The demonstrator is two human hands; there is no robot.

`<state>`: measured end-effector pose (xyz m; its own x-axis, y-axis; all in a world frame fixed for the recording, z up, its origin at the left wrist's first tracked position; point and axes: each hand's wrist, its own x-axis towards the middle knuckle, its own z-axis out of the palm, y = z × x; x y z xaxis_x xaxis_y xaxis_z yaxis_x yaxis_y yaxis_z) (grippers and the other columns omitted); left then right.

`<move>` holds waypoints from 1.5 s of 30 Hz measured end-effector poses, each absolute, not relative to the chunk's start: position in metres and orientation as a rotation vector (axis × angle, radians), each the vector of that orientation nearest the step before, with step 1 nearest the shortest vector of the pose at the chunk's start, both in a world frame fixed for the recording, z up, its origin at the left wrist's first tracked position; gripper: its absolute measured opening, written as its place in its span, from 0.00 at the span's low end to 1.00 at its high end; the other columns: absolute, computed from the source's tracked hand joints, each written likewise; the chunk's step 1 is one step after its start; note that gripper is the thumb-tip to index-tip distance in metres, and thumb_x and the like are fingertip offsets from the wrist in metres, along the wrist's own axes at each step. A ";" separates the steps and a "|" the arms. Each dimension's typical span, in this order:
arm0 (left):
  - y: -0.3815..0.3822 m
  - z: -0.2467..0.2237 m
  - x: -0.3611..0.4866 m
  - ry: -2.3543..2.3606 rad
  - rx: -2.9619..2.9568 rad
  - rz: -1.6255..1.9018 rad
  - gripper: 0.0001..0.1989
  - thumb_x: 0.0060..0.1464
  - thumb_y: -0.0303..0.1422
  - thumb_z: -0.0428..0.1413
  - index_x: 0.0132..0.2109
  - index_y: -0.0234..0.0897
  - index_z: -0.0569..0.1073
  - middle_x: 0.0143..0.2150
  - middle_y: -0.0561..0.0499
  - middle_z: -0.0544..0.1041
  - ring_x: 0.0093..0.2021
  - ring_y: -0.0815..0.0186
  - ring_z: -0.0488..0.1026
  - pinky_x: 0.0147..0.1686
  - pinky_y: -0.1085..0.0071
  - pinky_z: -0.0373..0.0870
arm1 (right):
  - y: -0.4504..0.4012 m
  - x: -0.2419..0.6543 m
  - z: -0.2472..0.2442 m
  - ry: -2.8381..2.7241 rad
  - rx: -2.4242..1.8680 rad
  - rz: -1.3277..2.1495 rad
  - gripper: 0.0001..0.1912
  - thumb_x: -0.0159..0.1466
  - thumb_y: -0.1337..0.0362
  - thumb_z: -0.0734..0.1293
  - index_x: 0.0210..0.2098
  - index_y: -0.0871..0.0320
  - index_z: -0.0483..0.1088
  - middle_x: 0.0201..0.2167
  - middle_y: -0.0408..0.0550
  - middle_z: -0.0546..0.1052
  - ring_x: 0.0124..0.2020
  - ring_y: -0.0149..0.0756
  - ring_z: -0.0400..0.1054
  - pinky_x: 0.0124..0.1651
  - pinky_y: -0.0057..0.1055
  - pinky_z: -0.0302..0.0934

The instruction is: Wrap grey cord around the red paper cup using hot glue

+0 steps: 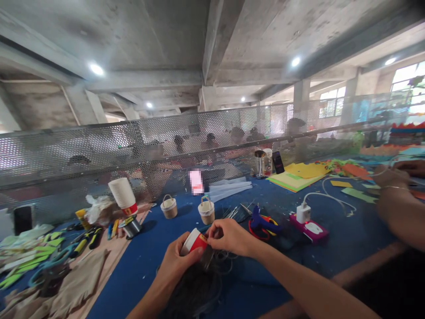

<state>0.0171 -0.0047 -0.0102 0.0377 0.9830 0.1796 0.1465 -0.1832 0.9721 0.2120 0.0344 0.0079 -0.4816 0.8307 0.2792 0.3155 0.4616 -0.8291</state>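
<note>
My left hand [181, 261] is wrapped round a red and white paper cup [192, 241], which it holds tilted above the blue table. At the cup's right side, the fingers of my right hand [226, 237] are pinched together; whatever lies between them is too small to make out. Loops of thin wire [226, 261] lie beneath my hands. Just beyond stand two small handled baskets, a left one [169, 208] and a right one [206, 212]. A blue glue gun [260, 219] rests right of my right hand, with red-handled scissors beside it.
A stack of paper cups [122, 195] and a wire spool [131, 227] stand at left, near pliers and cloth gloves [79, 279]. On the right are a purple power strip [308, 228], coloured paper [299, 175] and another person's arm [398, 208]. A perforated metal screen [179, 146] runs behind.
</note>
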 end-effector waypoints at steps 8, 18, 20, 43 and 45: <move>-0.004 -0.006 0.017 1.175 1.410 1.256 0.18 0.39 0.42 0.68 0.32 0.33 0.75 0.22 0.56 0.71 0.21 0.72 0.64 0.22 0.78 0.57 | 0.030 0.209 0.013 -1.982 -0.983 0.912 0.06 0.54 0.64 0.69 0.29 0.61 0.73 0.26 0.45 0.78 0.28 0.31 0.69 0.29 0.23 0.59; -0.005 -0.005 0.017 1.180 1.357 1.207 0.19 0.39 0.43 0.68 0.35 0.33 0.77 0.23 0.54 0.75 0.22 0.69 0.67 0.24 0.77 0.60 | 0.032 0.206 0.005 -1.982 -0.942 0.845 0.03 0.55 0.66 0.68 0.30 0.59 0.73 0.30 0.45 0.80 0.30 0.32 0.72 0.33 0.23 0.62; -0.005 -0.005 0.017 1.170 1.352 1.206 0.19 0.39 0.42 0.68 0.36 0.33 0.78 0.25 0.53 0.76 0.23 0.68 0.68 0.25 0.76 0.61 | 0.032 0.205 0.004 -1.975 -0.935 0.834 0.04 0.55 0.66 0.68 0.31 0.59 0.73 0.30 0.45 0.80 0.31 0.32 0.73 0.34 0.23 0.62; -0.017 0.005 0.023 1.120 1.358 1.257 0.13 0.44 0.41 0.63 0.32 0.35 0.75 0.25 0.53 0.74 0.27 0.64 0.69 0.27 0.73 0.64 | 0.027 0.207 0.009 -2.017 -0.937 0.809 0.06 0.56 0.65 0.71 0.34 0.58 0.72 0.32 0.46 0.80 0.33 0.34 0.73 0.37 0.25 0.63; -0.018 0.005 0.023 1.135 1.355 1.246 0.13 0.43 0.41 0.62 0.32 0.35 0.75 0.25 0.53 0.74 0.27 0.63 0.70 0.27 0.73 0.64 | 0.028 0.207 0.009 -2.016 -0.932 0.817 0.06 0.56 0.65 0.71 0.33 0.58 0.73 0.32 0.45 0.80 0.34 0.34 0.73 0.37 0.25 0.63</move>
<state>0.0233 -0.0175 0.0052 0.0540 0.9904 0.1271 0.0343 -0.1290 0.9910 0.2074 0.0278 0.0087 -0.4484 0.8167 0.3631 0.3336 0.5298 -0.7797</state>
